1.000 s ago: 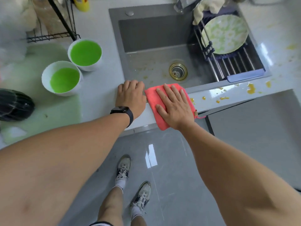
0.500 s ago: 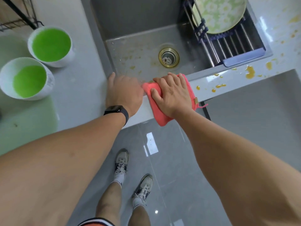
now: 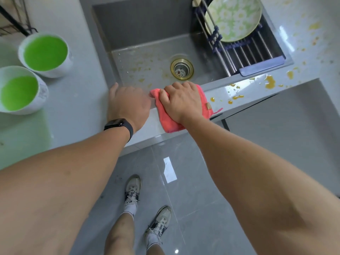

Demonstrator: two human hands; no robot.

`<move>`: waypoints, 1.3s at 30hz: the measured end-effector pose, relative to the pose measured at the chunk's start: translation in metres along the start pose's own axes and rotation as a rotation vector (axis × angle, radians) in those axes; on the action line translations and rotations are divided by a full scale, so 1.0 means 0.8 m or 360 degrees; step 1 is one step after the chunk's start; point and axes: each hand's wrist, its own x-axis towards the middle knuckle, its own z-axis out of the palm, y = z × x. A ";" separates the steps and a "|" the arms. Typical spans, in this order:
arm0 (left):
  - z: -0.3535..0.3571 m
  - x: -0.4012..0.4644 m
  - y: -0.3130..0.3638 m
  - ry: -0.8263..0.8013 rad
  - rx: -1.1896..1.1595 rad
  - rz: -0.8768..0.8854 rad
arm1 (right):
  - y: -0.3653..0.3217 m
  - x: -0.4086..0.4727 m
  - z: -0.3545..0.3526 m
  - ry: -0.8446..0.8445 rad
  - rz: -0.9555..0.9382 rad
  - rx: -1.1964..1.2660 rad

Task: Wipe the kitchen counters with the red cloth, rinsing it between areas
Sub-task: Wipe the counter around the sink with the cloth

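The red cloth (image 3: 184, 109) lies on the narrow front strip of the counter (image 3: 81, 100), at the near lip of the sink (image 3: 147, 52), and the right hand (image 3: 181, 101) sits on top of it with its fingers (image 3: 176, 87) curled down over the far edge, bunching the fabric under the knuckles; the thumb side pinches a fold that pokes out at nine o'clock. One soft corner hangs off the counter front at six o'clock, and a small tan tag (image 3: 208, 106) and a loop show at three o'clock. The left hand (image 3: 128, 103), with a black watch (image 3: 119, 125) on the wrist, rests beside it on the sink corner, fingers bent over the lip out of sight, so I cannot tell how they lie. The cloth looks like fuzzy microfibre; the counter is glossy and pale, the sink matte grey with a brass-ringed drain (image 3: 181, 69). Orange splatters (image 3: 269, 82) dot the counter at two o'clock from the cloth. A floral plate (image 3: 233, 17) leans in a metal rod rack (image 3: 246, 52); two white bowls of green liquid (image 3: 46, 53) stand at ten o'clock. Compared with a second ago, the right fingers, then flat and spread on the cloth, have closed and gathered it, and the left fingers have dropped over the edge.
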 end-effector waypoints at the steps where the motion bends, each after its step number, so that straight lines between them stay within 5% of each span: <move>1: -0.001 0.001 0.000 0.0001 0.0003 0.0001 | 0.000 -0.011 0.002 0.0037 -0.0015 0.0050; 14: -0.004 0.001 0.002 -0.0002 0.0032 -0.0011 | 0.054 -0.051 -0.003 -0.0236 -0.0095 0.0078; 33: -0.002 0.000 -0.004 -0.0023 0.0066 -0.0036 | 0.061 -0.025 -0.005 -0.0125 -0.0171 0.0083; 39: -0.003 0.001 0.000 -0.0043 0.0087 -0.0022 | 0.138 -0.034 -0.016 -0.0146 0.0014 0.0042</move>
